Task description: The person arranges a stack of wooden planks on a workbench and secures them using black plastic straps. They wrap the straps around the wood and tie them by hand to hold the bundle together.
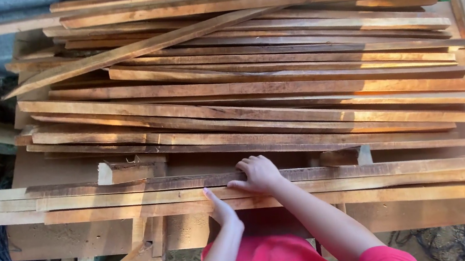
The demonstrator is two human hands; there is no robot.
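Near-edge wooden slats [106,200] spanning the surface [61,167] left to right. Left hand [221,209] flat against their front edge, fingers loose; right hand [259,174] pressed on top, clamped on nothing. Slat pile [250,82] behind.

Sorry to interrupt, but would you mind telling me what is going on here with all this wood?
A person in a red top leans over a big heap of thin wooden slats on a board table. The right hand rests flat on the nearest long slats at the front edge. The left hand touches the same bundle from below, fingers extended. Nothing is lifted.
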